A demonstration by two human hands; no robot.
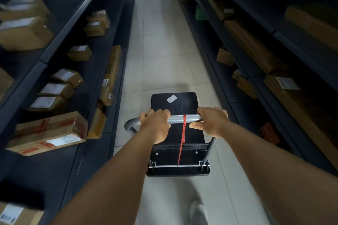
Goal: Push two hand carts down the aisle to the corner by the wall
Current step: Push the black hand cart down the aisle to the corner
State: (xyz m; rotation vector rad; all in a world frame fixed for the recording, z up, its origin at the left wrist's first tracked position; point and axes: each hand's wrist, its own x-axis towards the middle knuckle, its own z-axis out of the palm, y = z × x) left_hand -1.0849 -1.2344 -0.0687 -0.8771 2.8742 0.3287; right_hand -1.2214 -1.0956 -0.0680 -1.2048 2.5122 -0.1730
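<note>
Left hand (155, 126) and right hand (212, 122): bare, ungloved, forearms uncovered to the frame edge. Below, a light grey shoe (198, 210).

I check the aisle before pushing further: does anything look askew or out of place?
The taped box on the left shelf lies tilted, its corner jutting past the edge. A red cord hangs from the cart handle. The floor ahead shows no obstacle.

Black cart (180, 104); silver handle (184, 118); red cord (182, 139).
</note>
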